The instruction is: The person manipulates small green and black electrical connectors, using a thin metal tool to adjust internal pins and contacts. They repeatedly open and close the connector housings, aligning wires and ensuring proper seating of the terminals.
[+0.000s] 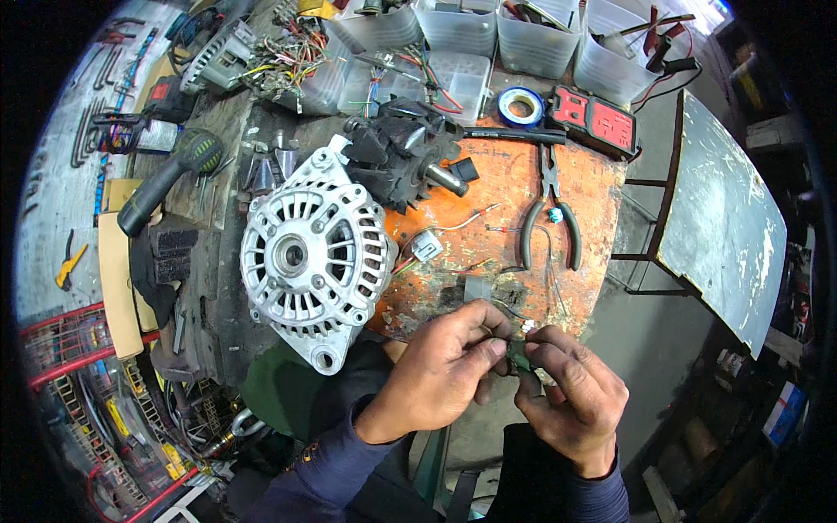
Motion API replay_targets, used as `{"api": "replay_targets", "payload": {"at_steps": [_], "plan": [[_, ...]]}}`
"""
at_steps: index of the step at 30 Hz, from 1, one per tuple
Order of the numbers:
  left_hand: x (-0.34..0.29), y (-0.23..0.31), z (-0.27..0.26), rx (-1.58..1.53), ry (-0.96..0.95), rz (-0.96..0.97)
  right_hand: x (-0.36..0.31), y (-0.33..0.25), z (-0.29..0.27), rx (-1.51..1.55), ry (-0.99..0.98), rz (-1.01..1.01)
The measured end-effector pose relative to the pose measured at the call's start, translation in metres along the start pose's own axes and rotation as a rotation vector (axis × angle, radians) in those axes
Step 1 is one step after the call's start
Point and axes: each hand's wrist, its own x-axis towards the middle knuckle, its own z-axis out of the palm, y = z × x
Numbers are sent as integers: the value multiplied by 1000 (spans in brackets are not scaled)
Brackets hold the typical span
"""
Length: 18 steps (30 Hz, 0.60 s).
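At the front edge of the orange worktop, my left hand and my right hand meet, fingertips pinched on a small dark green piece. Its kind is mostly hidden by the fingers. A small white bit shows just above my right fingertips. Left of the hands lies a silver alternator housing, with a black alternator rotor behind it. Long-nose pliers with dark handles lie beyond my hands. Between housing and pliers is a grey wire connector with thin wires.
A roll of blue-rimmed tape and a red-and-black meter sit at the back. Behind them stand clear plastic bins. A black power tool lies at left; a worn metal-topped stool stands at right.
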Motion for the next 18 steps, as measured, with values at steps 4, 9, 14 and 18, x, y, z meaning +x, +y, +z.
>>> {"api": "replay_targets", "payload": {"at_steps": [4,9,14,18], "plan": [[-3,-2,2,54,-13,19,1,-1,2,38,13,19],[-4,-13,16,41,87,257,2,-2,-1,65,78,6],[1,-20,23,-47,120,371,-4,3,1,119,112,57],[2,-20,14,-191,63,245,3,0,0,204,108,70]]}}
